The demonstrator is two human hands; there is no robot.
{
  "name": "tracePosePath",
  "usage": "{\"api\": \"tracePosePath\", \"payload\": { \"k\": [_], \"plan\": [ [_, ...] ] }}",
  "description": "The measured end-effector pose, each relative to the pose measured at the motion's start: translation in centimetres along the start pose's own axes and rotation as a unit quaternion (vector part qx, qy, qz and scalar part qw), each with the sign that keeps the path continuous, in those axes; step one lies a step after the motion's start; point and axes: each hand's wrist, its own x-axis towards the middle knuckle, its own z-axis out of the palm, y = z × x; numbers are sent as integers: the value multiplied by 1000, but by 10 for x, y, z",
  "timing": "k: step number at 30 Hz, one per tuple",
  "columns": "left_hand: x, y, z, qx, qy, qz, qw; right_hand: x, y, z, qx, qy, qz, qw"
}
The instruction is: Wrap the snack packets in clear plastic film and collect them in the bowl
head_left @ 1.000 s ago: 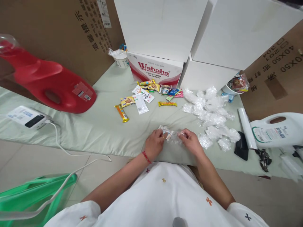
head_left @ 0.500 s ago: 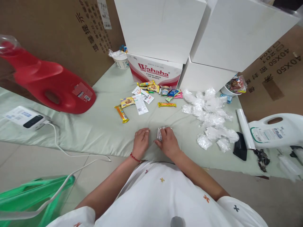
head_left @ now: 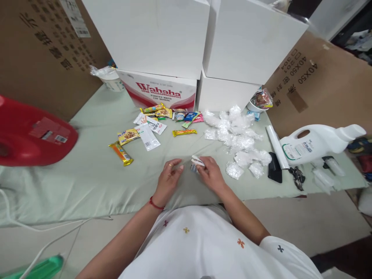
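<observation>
Work appeared midway as the right grip (head_left: 212, 174) pinched a small packet (head_left: 198, 161), left grip (head_left: 167, 179) released, plastic bundles (head_left: 240, 143) heaped, snack packets (head_left: 128, 136) loose.

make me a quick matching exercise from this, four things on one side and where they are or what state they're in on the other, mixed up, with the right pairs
Things:
1. left hand
2. right hand
3. red jug
4. plastic bundles

Place or state:
A. holding a small packet
B. heaped to the left of the white jug
C. apart from the packet, with a red bracelet at the wrist
D. cut off by the picture's left edge

Pairs: 1-C, 2-A, 3-D, 4-B
</observation>
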Motion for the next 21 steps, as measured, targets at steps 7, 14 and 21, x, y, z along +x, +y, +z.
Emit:
{"api": "tracePosePath", "payload": {
  "k": [7,14,21],
  "plan": [
    [0,-8,25,-36,-249,-42,967,-36,10,-10,261,-93,55,959],
    [3,-11,47,109,-237,91,961,-60,19,-47,162,-52,40,985],
    [17,-45,2,376,18,255,891,-1,107,-175,240,289,225,899]
  ]
}}
